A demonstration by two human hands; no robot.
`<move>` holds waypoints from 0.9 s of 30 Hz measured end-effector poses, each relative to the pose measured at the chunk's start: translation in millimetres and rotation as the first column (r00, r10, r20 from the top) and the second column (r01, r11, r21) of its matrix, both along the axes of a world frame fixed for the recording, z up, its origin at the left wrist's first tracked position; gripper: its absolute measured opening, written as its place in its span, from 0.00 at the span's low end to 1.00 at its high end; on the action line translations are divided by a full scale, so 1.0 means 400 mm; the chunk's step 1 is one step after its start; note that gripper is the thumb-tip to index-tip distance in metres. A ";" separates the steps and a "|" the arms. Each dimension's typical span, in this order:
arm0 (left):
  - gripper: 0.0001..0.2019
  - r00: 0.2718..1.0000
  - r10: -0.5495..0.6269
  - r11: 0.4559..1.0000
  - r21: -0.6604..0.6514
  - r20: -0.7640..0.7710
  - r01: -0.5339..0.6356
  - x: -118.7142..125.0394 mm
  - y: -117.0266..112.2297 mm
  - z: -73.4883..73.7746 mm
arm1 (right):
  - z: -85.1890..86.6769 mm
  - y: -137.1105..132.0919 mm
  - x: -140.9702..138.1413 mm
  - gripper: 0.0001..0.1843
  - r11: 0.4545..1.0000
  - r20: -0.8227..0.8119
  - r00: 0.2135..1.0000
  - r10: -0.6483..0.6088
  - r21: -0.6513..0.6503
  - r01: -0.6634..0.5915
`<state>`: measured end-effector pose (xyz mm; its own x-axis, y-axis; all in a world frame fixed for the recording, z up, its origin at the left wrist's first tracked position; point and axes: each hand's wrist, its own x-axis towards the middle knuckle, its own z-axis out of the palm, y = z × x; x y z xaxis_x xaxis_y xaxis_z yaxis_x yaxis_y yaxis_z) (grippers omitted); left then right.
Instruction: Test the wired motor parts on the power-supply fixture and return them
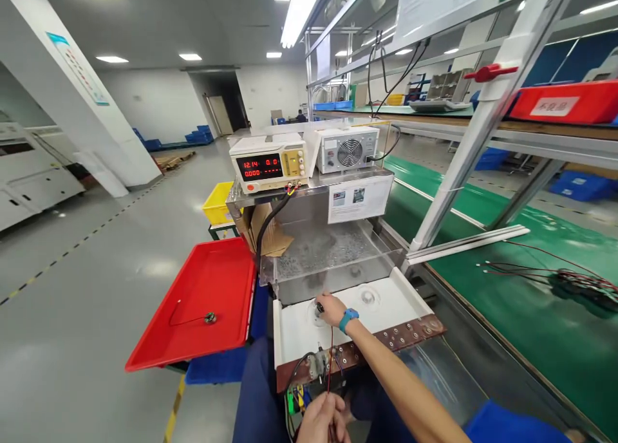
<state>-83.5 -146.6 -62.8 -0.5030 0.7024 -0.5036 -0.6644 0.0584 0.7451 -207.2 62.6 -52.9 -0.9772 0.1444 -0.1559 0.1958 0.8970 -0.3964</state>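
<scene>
Far left on my feed: red tray [217,269] carrying one small round part [209,317], thin red lead [186,321] trailing left. Yellow bin [216,205] behind it. Next, power supply [261,163], red digits lit, top row 12.14, black cable [265,224] hanging off its front. Below, white fixture [297,341]. I've got a small black part [319,308] pinched in the fingers of the right hand [333,309], at the fixture's left round seat [316,319]; can't tell if they touch. Left hand [322,420] low, near side, fingers gripping a red wire [331,356] that runs up to the right hand. Right round seat [367,297] beyond. Far right: green tabletop [521,308] with a wire bundle [584,287] on it.
</scene>
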 end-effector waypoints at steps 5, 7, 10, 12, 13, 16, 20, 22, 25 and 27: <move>0.34 0.983 -0.167 0.986 0.013 0.074 0.166 0.017 -0.016 -0.023 | -0.058 0.002 -0.008 0.28 0.994 -0.075 0.995 0.059 -0.092 -0.066; 0.34 0.974 -0.213 0.977 -0.002 0.082 0.213 0.023 0.000 -0.004 | -0.073 0.003 -0.013 0.29 0.991 -0.078 0.994 0.074 -0.106 -0.082; 0.36 0.956 -0.288 0.957 -0.013 0.060 0.289 0.024 0.021 0.030 | -0.096 0.005 -0.019 0.30 0.989 -0.068 0.993 0.097 -0.107 -0.104; 0.36 0.956 -0.291 0.956 -0.009 0.035 0.292 0.019 0.025 0.051 | -0.110 0.012 -0.017 0.29 0.981 -0.098 0.990 0.097 -0.157 -0.111; 0.35 0.962 -0.273 0.962 0.000 0.023 0.273 0.013 0.024 0.061 | -0.116 0.019 -0.014 0.29 0.974 -0.129 0.989 0.068 -0.208 -0.094; 0.31 0.986 -0.164 0.986 0.034 -0.028 0.165 -0.021 0.012 0.104 | -0.130 0.042 0.001 0.27 0.923 -0.225 0.964 -0.140 -0.382 0.045; 0.24 0.992 0.042 0.997 0.076 -0.119 -0.033 -0.104 0.012 0.178 | -0.133 0.047 0.020 0.24 0.916 -0.210 0.959 -0.189 -0.389 0.095; 0.24 0.981 0.115 0.991 0.082 -0.155 -0.104 -0.149 0.028 0.203 | -0.128 0.033 0.022 0.23 0.947 -0.177 0.978 -0.106 -0.317 0.046; 0.26 0.971 0.125 0.992 0.054 -0.204 -0.117 -0.201 0.060 0.213 | -0.116 0.011 0.017 0.23 0.972 -0.120 0.989 -0.090 -0.225 0.061; 0.28 0.962 0.089 0.996 0.027 -0.259 -0.085 -0.223 0.080 0.207 | -0.110 0.006 0.011 0.20 0.977 -0.090 0.991 -0.100 -0.199 0.080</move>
<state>-172.7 -114.4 20.0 -0.6748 0.6568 -0.3367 -0.4500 -0.0045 0.8930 -202.9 64.9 -96.7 -0.9735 0.2091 -0.0929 0.2235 0.7814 -0.5827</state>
